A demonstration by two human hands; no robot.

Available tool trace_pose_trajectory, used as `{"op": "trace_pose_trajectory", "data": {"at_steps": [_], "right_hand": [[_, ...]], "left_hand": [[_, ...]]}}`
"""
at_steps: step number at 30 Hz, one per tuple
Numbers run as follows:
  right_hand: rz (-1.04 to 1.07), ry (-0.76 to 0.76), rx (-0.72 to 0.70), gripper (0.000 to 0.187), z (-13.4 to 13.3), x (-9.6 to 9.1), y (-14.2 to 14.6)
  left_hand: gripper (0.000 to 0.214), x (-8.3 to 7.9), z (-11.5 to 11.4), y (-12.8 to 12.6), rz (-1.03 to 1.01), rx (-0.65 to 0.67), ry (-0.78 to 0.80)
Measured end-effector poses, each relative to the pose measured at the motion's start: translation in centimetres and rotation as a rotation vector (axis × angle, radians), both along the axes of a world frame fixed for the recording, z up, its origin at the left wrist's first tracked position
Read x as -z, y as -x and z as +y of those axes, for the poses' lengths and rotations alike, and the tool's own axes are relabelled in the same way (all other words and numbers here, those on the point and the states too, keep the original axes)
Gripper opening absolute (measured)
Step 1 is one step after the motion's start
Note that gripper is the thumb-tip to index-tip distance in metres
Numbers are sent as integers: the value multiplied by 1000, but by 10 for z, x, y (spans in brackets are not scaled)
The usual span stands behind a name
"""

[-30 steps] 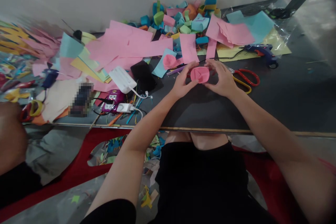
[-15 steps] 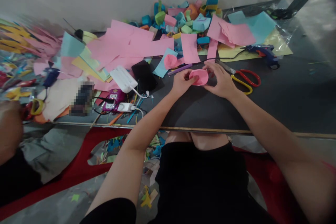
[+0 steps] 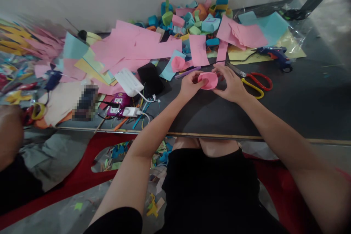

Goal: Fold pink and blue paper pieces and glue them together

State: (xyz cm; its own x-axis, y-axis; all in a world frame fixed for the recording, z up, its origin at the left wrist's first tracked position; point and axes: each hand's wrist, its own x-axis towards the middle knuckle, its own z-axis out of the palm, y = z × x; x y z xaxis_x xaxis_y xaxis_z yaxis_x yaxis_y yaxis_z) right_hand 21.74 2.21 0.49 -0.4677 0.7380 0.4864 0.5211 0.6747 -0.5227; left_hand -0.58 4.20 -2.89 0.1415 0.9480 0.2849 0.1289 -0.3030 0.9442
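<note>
A small round pink paper piece (image 3: 210, 81), shaped like a shallow cup, is held above the dark table. My left hand (image 3: 191, 85) pinches its left side, the thumb lying over the inside of the paper. Curved around the right edge is my right hand (image 3: 230, 83), its thumb and fingers apart, with fingertips at the paper's upper right rim. Scissors (image 3: 255, 84) with one red and one yellow handle lie just right of my right hand. Behind my left hand are a purple pen-like stick (image 3: 188, 72) and another round pink paper piece (image 3: 178, 64).
Pink sheets (image 3: 131, 44) and a heap of coloured paper pieces (image 3: 189, 18) line the wall. A blue glue gun (image 3: 276, 56) lies right, its cord crossing the table. Left are a white power bank (image 3: 128, 82), a purple socket block (image 3: 118, 104) and a co-worker's arm (image 3: 10, 135).
</note>
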Motion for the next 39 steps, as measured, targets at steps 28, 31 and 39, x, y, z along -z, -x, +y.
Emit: {"op": "trace_pose_trajectory", "data": {"at_steps": [28, 31, 39], "right_hand": [[-3, -36, -11, 96, 4, 10, -4], [-8, -12, -11, 94, 3, 8, -4], [-18, -13, -14, 91, 1, 6, -2]], "left_hand": [[71, -4, -1, 5, -280, 280, 223], [78, -6, -2, 6, -298, 319, 211], [78, -9, -5, 7, -232, 327, 157]]}}
